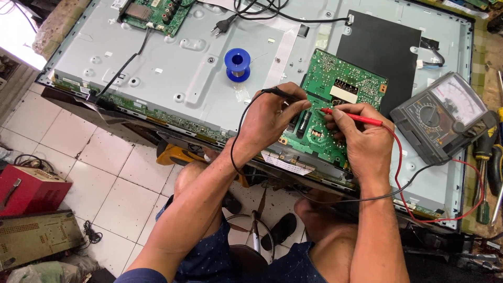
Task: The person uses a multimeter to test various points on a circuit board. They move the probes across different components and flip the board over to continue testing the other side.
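The left hand [272, 118] has its grip closed on a black probe [280, 93], and the right hand [364, 139] has its grip closed on a red probe [352, 117]. Both probe tips touch the green circuit board [335, 84], which lies on the grey metal back of an opened television [173, 57]. An analog multimeter [443, 115] rests just beside the board, on the right. A blue solder spool [237, 64] stands on the metal panel behind the left hand.

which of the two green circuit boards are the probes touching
The nearer green board, beside the black sheet, under both hands. The other green board lies untouched at the panel's far left edge.
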